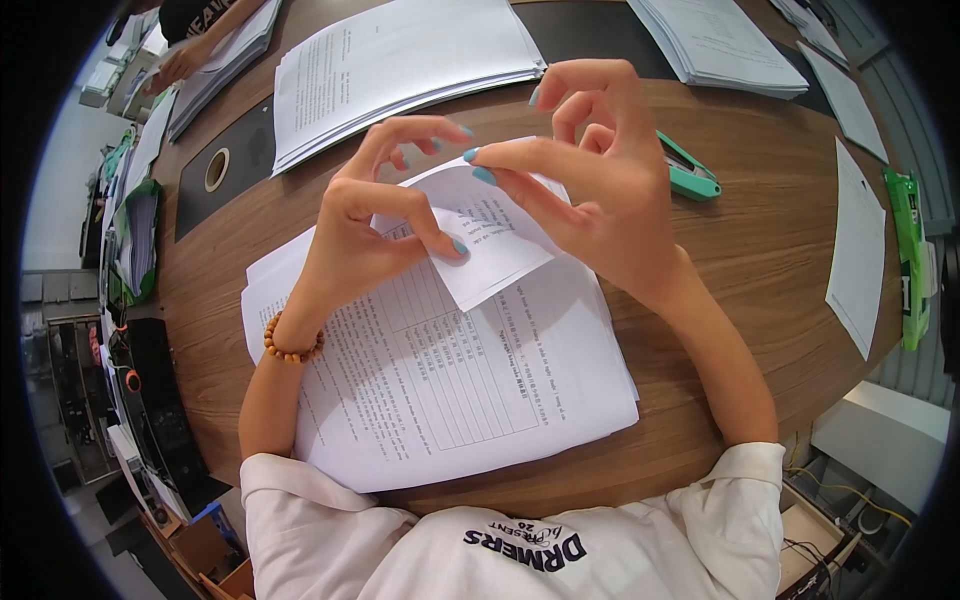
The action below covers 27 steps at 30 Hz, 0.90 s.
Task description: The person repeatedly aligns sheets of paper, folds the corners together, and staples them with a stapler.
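Printed sheet point(500, 268) raised from one stack, between my two hands

One stack of paper point(400, 440) lies in front of me, and the lifted part of the sheet curls above its far half. My left hand point(375, 205) pinches the flap's left edge; one bracelet point(292, 340) circles that wrist. My right hand point(590, 170) has thumb and forefinger drawn together at the sheet's upper edge; I cannot tell whether paper is caught between them.

Three more stacks stand beyond: one far left point(228, 75), one far middle point(400, 65), one far right point(715, 40). I count one teal stapler point(690, 172), just beside my right hand and partly behind it, and one tape roll point(217, 170) to the left. One co-worker's hand point(180, 62) is near the far-left stack.

My stack's near edge comes close to the table's front edge, by my shirt point(520, 555). On the right, a broad stretch of wooden table point(750, 270) gives my forearm room, as far as one loose sheet point(857, 250) and one green packet point(907, 260) near the rim. Leftward, the wooden strip is narrower.
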{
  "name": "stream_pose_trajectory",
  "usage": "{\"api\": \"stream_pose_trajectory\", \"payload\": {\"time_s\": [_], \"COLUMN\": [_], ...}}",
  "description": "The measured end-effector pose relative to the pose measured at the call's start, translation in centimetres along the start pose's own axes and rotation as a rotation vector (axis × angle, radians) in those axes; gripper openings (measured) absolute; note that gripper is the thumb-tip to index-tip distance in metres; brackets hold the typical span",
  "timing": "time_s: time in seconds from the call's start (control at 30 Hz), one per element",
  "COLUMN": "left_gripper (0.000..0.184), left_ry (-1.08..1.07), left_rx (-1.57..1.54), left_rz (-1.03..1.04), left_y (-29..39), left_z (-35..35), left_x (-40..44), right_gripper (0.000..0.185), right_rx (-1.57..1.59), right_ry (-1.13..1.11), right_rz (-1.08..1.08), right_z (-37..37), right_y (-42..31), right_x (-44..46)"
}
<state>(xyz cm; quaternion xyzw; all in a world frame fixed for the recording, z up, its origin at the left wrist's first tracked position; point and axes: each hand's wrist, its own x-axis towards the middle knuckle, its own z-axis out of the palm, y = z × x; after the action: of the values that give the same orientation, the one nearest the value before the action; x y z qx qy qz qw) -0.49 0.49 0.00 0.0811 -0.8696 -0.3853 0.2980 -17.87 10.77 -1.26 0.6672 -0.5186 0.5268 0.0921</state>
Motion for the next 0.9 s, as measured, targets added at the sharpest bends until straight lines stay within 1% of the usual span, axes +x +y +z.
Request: {"api": "stream_pose_trajectory", "payload": {"time_s": [0.03,0.07,0.1,0.13,0.17,0.2,0.23,0.27,0.33,0.37,0.4,0.47,0.53,0.6,0.63,0.7,0.73,0.8,0.9], "left_gripper": [0.019,0.019,0.019,0.018,0.018,0.018,0.018,0.018,0.018,0.018,0.018,0.018,0.018,0.018,0.018,0.019,0.019,0.019,0.018], "left_ry": [-0.039,-0.077,-0.078,-0.084,-0.09,-0.091,-0.122,-0.152,-0.15,-0.149,-0.149,-0.154,-0.156,-0.155,-0.149,-0.144,-0.145,-0.146,-0.148], "left_rx": [-0.005,-0.01,-0.011,-0.067,-0.123,-0.123,-0.1,-0.076,-0.076,-0.075,-0.075,-0.107,-0.111,-0.116,-0.121,-0.126,-0.134,-0.142,-0.145], "left_rz": [-0.02,-0.039,-0.04,-0.105,-0.171,-0.171,-0.119,-0.068,-0.05,-0.031,-0.03,-0.045,-0.06,-0.075,-0.079,-0.083,-0.081,-0.078,-0.081], "left_y": [-0.3,-0.4,-0.4,-0.3,-0.3,-0.4,-0.5,-0.5,-0.2,-0.1,-0.2,-0.4,-0.3,-0.2,-0.2,-0.2,-0.3,-0.3,-0.3], "left_z": [-0.1,-0.2,-0.3,-0.3,-0.3,-0.4,-0.5,-0.5,-0.5,-0.5,-0.6,-0.6,-0.6,-0.5,-0.5,-0.5,-0.5,-0.5,-0.5], "left_x": [-0.2,-0.3,-0.4,-0.5,-0.5,-0.5,-0.4,-0.4,-0.2,-0.2,-0.2,-0.3,-0.3,-0.3,-0.3,-0.4,-0.4,-0.4,-0.4], "right_gripper": [0.017,0.017,0.013,0.01,0.01,0.011,0.013,0.013,0.015,0.019,0.019,0.025,0.027,0.023,0.023,0.019,0.019,0.014,0.011], "right_rx": [0.081,0.081,0.123,0.164,0.164,0.354,0.545,0.546,0.396,0.321,0.321,0.181,0.244,0.251,0.251,0.261,0.261,0.279,0.231], "right_ry": [0.019,0.019,-0.001,-0.02,-0.02,-0.076,-0.132,-0.132,-0.1,-0.197,-0.195,-0.452,-0.418,-0.342,-0.342,-0.253,-0.253,-0.311,-0.247], "right_rz": [0.004,0.005,0.055,0.104,0.104,0.237,0.371,0.372,0.48,0.526,0.525,0.479,0.517,0.474,0.475,0.472,0.472,0.577,0.553], "right_z": [0.0,-0.2,-0.4,-0.5,-0.5,-0.6,-0.6,-0.6,-0.7,-1.0,-1.1,-0.9,-0.3,-0.1,0.0,0.1,-0.1,-0.4,0.1], "right_y": [0.0,-0.1,-0.2,-0.2,0.0,0.5,1.0,1.6,2.5,2.6,2.7,3.2,3.5,3.6,3.4,2.8,2.4,1.9,2.4], "right_x": [0.1,0.2,0.3,0.3,0.3,0.3,0.2,0.1,0.1,0.1,-0.1,-0.8,-1.3,-1.4,-1.3,-1.1,-0.9,-0.5,-1.0]}}
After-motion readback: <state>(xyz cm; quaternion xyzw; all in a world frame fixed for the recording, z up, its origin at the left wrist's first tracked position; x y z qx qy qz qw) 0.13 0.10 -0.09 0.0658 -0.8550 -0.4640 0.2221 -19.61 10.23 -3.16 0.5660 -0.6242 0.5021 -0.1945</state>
